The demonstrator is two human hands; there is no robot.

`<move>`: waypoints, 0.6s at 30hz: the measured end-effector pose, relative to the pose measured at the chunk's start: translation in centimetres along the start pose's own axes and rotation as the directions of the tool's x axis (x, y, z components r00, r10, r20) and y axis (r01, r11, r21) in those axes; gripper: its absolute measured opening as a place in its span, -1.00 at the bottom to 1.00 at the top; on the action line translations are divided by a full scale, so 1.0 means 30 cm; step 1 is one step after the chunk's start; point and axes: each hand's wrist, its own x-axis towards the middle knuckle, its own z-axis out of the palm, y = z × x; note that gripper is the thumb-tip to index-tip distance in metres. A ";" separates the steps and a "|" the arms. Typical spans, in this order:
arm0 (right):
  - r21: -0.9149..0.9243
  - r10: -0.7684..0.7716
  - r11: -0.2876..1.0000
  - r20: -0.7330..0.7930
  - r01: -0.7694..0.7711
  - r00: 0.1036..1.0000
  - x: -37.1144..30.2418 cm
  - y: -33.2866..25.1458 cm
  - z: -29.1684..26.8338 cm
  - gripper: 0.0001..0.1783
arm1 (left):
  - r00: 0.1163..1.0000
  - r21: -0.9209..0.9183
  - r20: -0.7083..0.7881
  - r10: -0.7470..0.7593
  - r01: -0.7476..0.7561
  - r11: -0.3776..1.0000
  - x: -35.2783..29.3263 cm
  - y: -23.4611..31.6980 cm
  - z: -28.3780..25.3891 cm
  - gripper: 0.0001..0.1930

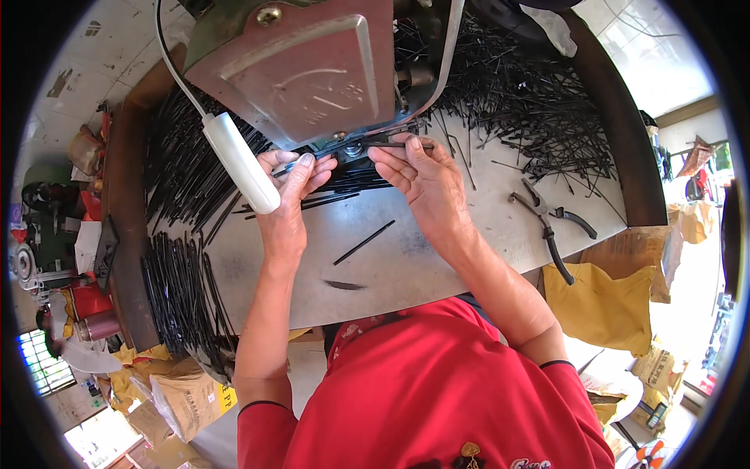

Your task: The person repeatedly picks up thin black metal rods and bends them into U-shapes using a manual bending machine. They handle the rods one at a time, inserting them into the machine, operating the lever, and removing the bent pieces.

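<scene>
Both my hands are raised below a reddish-brown machine head (312,70), at its small round metal work point (353,148). My left hand (291,187) pinches a thin black rod (326,148) between thumb and fingers. On the other side, my right hand (428,184) is closed on a dark narrow strip (391,144), its thumb on top. The inner ends of both pieces meet near the work point; whether they are joined I cannot tell. A single black rod (364,242) lies slantwise on the metal tabletop (406,277) between my forearms, with a short dark sliver (344,285) below it.
A white lamp (241,164) hangs beside my left hand. Black rods are heaped at left (183,156), in a bundle at near left (180,289), and tangled at far right (531,102). Open pliers (553,223) lie near the right edge, above a yellow bag (601,305). Raised brown walls (125,234) border the table.
</scene>
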 end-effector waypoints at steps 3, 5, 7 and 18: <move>0.025 -0.028 0.999 0.040 0.027 0.999 0.001 0.010 0.002 -0.78 | 0.999 0.002 -0.036 0.012 -0.012 1.000 -0.013 0.012 0.019 -0.80; 0.018 -0.042 0.999 0.028 0.042 0.999 0.012 0.019 0.001 -0.78 | 0.998 -0.007 -0.057 0.009 -0.009 1.000 -0.013 0.012 0.024 -0.81; 0.017 -0.055 0.998 0.013 0.055 0.998 0.015 0.026 0.004 -0.79 | 0.998 -0.038 -0.066 -0.019 0.016 0.999 -0.014 0.001 0.032 -0.81; -0.002 -0.087 0.996 0.049 0.087 0.995 0.015 0.018 0.008 -0.81 | 0.992 -0.101 -0.091 -0.088 0.079 0.992 -0.007 -0.004 0.024 -0.91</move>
